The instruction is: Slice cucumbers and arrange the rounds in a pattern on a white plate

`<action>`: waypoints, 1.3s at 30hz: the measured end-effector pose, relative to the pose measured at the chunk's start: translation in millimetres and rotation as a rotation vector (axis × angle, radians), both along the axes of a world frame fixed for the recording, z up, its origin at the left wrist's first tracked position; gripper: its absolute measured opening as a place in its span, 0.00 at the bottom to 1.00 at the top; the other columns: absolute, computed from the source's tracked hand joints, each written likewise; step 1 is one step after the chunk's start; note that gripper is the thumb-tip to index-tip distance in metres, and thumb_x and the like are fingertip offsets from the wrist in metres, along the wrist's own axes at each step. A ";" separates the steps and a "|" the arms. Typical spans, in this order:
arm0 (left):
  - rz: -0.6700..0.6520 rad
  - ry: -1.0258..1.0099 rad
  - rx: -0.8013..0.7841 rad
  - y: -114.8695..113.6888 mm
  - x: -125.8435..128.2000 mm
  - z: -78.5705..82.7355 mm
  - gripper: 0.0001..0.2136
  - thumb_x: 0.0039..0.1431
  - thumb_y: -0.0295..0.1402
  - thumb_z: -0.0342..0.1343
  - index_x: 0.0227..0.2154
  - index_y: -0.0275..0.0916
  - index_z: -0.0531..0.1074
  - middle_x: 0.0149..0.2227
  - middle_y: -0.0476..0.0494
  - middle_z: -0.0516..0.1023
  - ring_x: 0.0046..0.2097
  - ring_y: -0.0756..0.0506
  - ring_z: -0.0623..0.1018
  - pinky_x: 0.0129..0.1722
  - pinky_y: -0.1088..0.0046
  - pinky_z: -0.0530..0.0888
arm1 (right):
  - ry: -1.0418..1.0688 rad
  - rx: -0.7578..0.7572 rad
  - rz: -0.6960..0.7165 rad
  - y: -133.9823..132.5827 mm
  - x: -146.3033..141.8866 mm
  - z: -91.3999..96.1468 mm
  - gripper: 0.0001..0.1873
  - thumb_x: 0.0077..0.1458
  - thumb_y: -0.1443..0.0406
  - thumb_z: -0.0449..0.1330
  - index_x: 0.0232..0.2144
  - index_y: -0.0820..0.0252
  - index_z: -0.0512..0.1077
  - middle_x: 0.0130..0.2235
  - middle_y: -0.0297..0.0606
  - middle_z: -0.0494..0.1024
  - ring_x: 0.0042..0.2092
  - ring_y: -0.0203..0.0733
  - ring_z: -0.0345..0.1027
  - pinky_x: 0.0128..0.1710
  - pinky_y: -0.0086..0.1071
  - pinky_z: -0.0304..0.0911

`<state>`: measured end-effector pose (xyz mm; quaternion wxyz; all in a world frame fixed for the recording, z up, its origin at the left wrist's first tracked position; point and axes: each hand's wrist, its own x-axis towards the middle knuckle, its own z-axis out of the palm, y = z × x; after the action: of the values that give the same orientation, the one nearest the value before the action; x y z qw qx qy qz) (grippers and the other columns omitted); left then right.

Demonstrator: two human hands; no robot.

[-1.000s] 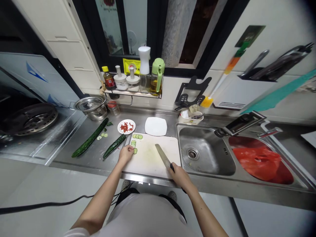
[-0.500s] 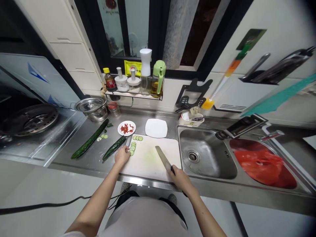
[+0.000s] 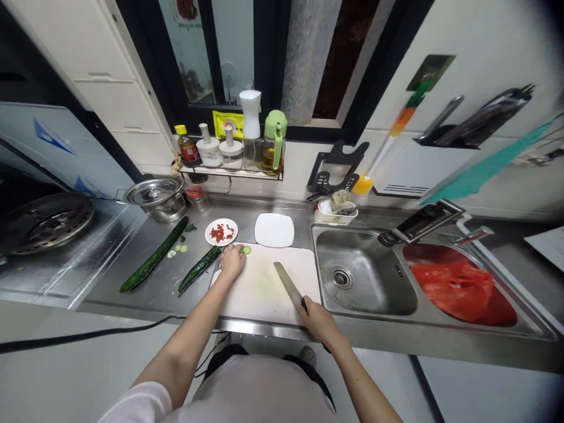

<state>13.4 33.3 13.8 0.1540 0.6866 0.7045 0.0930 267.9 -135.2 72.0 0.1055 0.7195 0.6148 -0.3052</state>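
Cucumber slices [image 3: 247,250] by left fingers [image 3: 239,252], red pieces [image 3: 218,234] on round plate [image 3: 208,233]

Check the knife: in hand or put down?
In hand: the right hand is closed around the handle of the knife, blade out over the cutting board. Whether the blade touches the board: cannot tell.

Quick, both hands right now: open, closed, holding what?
Left hand: at the cucumber slices; grip cannot be told, fingers partly hidden.
Right hand: closed, holding the knife by its handle.
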 end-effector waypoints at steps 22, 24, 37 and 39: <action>0.009 -0.086 -0.039 15.3 12.2 5.6 0.11 0.57 0.30 0.51 0.41 0.40 0.74 0.40 0.40 0.78 0.44 0.42 0.76 0.44 0.69 0.67 | 0.011 -0.001 -0.005 0.0 0.9 0.5 0.13 0.64 0.60 0.45 0.44 0.60 0.65 0.43 0.46 0.77 0.45 0.45 0.71 0.34 0.31 0.52; 0.076 -0.185 -0.085 14.1 12.4 4.0 0.11 0.56 0.30 0.53 0.42 0.41 0.75 0.39 0.42 0.79 0.43 0.44 0.76 0.42 0.71 0.67 | 0.013 0.008 0.001 -0.1 0.9 0.6 0.13 0.64 0.61 0.45 0.43 0.60 0.65 0.43 0.47 0.77 0.45 0.46 0.71 0.35 0.31 0.52; 0.146 -0.439 -0.234 -23.7 33.6 -11.3 0.06 0.49 0.31 0.58 0.31 0.38 0.76 0.32 0.46 0.80 0.32 0.48 0.76 0.30 0.76 0.67 | -0.005 0.019 -0.002 -2.3 -1.0 -2.9 0.14 0.64 0.59 0.45 0.44 0.60 0.65 0.44 0.47 0.77 0.45 0.45 0.71 0.36 0.31 0.54; 0.141 -0.401 -0.238 -32.0 38.2 -11.2 0.05 0.49 0.32 0.57 0.29 0.38 0.75 0.32 0.45 0.80 0.34 0.47 0.77 0.31 0.75 0.67 | -0.010 0.029 0.005 -3.3 -1.4 -4.1 0.14 0.64 0.59 0.45 0.44 0.60 0.65 0.44 0.47 0.77 0.45 0.45 0.71 0.37 0.31 0.55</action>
<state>51.7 1.2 2.5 0.3636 0.5804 0.7121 0.1541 266.4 -138.5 67.8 0.0988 0.7210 0.6204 -0.2923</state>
